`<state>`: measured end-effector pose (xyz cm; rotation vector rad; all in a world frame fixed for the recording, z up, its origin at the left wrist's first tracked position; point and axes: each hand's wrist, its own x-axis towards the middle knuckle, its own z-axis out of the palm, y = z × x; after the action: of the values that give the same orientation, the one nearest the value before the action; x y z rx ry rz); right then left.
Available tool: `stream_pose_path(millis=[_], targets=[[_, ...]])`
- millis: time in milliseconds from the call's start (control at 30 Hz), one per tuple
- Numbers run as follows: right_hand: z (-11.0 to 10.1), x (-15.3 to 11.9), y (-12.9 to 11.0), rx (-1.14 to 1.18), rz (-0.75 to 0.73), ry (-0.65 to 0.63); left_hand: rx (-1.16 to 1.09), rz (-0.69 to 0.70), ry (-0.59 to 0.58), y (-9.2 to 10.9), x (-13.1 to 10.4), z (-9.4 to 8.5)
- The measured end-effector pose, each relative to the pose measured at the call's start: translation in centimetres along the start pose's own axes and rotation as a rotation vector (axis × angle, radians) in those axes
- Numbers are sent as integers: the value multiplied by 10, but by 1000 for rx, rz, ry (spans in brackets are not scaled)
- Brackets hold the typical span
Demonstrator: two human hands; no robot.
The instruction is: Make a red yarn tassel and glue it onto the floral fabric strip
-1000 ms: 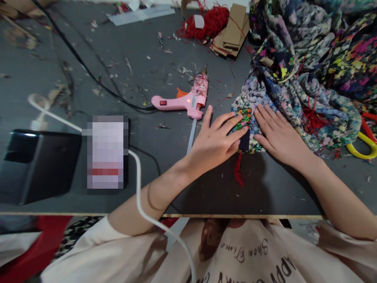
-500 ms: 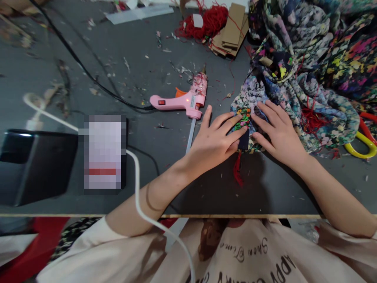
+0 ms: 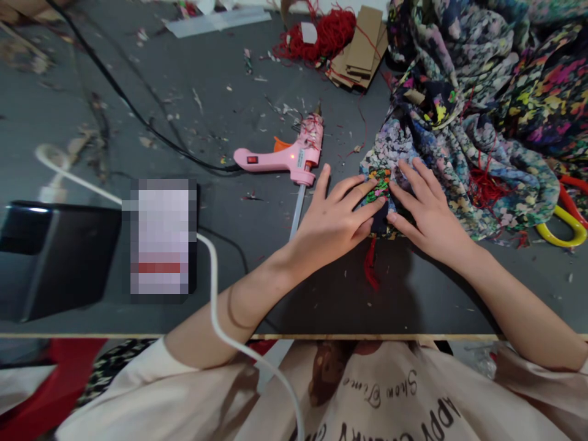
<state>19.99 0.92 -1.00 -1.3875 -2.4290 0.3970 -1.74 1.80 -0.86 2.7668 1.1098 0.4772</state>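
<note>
Floral-patterned cloth lies bunched at the right, its near edge under both hands. My left hand rests with spread fingers on a small dark patch with green and orange print at that edge. Flat beside it, my right hand presses on the cloth with its fingers apart. A red tassel sticks out below the patch toward me. Just left of my left hand lies a pink glue gun with an orange trigger, a glowing light and a clear glue stick.
Red yarn and stacked cardboard pieces lie at the back. Yellow-and-red-handled scissors are at the right edge. A black box-shaped thing and a pixelated item stand left. A white cable crosses my left forearm.
My right hand has slid slightly left toward the printed patch, over the cloth. My left hand and the glue gun have stayed in place.
</note>
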Motion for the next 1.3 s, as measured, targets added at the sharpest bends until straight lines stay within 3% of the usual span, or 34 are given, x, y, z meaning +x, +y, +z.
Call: stream_pose_path(millis=[167,533,733,1067,1300], targets=[[-1,1,1,-66,-16,99,-37,-26,-25,0,0,-1],[-5,4,10,88,-12,357,1,-3,-12,0,0,-1],[-7,4,1,126,-55,246,14,5,-3,0,0,-1],[-3,0,-6,-6,-66,120,-8,-11,-18,1,0,-2],[-15,-3,5,247,130,459,-46,-31,-30,0,1,-2]])
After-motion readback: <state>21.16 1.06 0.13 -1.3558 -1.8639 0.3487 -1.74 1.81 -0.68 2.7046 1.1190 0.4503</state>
